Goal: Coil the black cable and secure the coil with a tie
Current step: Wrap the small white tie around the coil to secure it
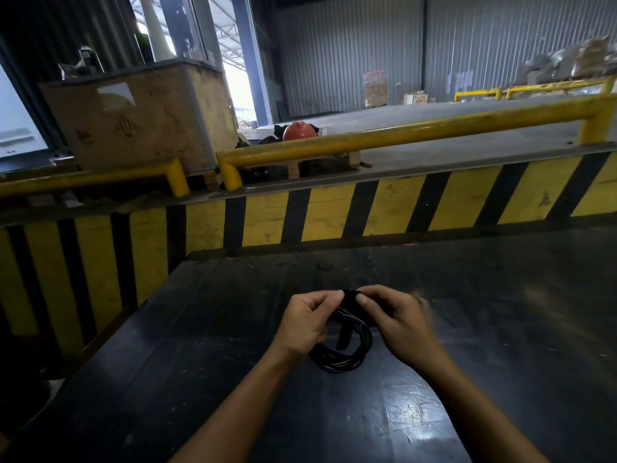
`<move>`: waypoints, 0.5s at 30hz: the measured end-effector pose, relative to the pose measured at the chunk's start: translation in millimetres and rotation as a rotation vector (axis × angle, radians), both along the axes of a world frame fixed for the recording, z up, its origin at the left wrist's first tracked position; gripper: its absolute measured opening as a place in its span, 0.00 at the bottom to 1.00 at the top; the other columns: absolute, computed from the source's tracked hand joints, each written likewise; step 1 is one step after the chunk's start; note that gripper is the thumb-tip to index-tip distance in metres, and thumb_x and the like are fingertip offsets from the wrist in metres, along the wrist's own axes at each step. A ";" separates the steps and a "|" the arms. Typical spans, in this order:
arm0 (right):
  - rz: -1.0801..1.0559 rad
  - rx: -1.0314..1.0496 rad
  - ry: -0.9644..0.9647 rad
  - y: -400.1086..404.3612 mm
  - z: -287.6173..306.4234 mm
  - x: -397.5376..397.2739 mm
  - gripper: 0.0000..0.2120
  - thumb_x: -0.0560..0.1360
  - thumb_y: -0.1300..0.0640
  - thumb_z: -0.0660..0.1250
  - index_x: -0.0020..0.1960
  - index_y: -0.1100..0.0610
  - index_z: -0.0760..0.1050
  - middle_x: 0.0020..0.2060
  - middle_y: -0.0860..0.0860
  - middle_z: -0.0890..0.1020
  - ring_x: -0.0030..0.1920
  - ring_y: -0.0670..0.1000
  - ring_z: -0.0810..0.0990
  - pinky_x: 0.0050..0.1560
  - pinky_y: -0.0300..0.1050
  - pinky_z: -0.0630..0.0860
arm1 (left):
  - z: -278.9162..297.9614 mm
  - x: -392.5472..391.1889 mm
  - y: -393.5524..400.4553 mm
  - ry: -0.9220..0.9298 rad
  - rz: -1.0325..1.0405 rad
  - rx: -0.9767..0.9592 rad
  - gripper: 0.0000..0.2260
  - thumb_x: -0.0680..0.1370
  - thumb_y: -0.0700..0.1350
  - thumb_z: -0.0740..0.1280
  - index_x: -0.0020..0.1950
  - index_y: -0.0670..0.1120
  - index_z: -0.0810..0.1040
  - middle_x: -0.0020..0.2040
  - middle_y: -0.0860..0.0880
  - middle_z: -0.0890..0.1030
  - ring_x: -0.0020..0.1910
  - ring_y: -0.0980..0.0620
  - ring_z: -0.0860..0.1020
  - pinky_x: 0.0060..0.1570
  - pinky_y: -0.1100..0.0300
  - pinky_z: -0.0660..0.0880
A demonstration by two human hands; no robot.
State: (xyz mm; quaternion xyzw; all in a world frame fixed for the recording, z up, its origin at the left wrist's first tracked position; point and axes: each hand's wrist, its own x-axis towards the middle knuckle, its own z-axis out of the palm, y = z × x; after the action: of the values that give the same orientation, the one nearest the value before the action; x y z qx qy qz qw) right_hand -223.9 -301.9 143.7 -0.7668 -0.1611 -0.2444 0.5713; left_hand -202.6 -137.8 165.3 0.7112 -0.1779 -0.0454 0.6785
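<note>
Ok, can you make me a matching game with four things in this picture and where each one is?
Things:
1. black cable
2. orange helmet
3. yellow rail
4. wooden crate

Places:
A. far left, behind the barrier
B. coiled on the dark table, between both hands
C. running across above the striped barrier
D. on the floor behind the rail, near the doorway

Pairs: 1-B, 2-D, 3-C, 4-A

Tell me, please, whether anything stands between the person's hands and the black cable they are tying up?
Nothing visible does. The left hand and right hand are both already on the black cable, pinching the top of the coil above the dark table. A black tie strap hangs across the coil.
</note>
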 end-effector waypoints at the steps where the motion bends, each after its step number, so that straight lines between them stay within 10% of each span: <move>1: 0.008 0.015 0.012 -0.4 0.6 -0.2 0.11 0.76 0.58 0.67 0.44 0.42 0.80 0.41 0.45 0.85 0.40 0.44 0.84 0.40 0.41 0.81 | -0.6 -0.2 -0.6 0.007 -0.014 -0.008 0.12 0.79 0.43 0.62 0.48 0.37 0.80 0.33 0.38 0.69 0.18 0.57 0.62 0.19 0.63 0.56; 10: -0.068 -0.028 0.046 -4.6 8.7 -6.5 0.06 0.75 0.55 0.68 0.46 0.43 0.77 0.38 0.45 0.83 0.41 0.40 0.82 0.39 0.31 0.76 | -2.6 0.0 -9.1 0.059 0.009 -0.087 0.10 0.77 0.48 0.65 0.42 0.44 0.82 0.25 0.51 0.78 0.17 0.60 0.65 0.17 0.69 0.61; 15: -0.152 -0.384 -0.138 -0.2 25.9 -22.6 0.04 0.71 0.54 0.70 0.44 0.48 0.77 0.55 0.47 0.78 0.54 0.42 0.77 0.49 0.28 0.72 | 3.1 5.5 -12.7 0.100 0.108 -0.090 0.12 0.78 0.48 0.65 0.41 0.43 0.82 0.26 0.53 0.77 0.20 0.59 0.71 0.18 0.68 0.64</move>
State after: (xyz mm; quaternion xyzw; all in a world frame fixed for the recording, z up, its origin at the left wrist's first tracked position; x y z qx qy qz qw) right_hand -246.5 -302.1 169.6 -0.8528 -0.1853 -0.3036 0.3824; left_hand -197.1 -150.5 168.4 0.6856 -0.1071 -0.0361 0.7192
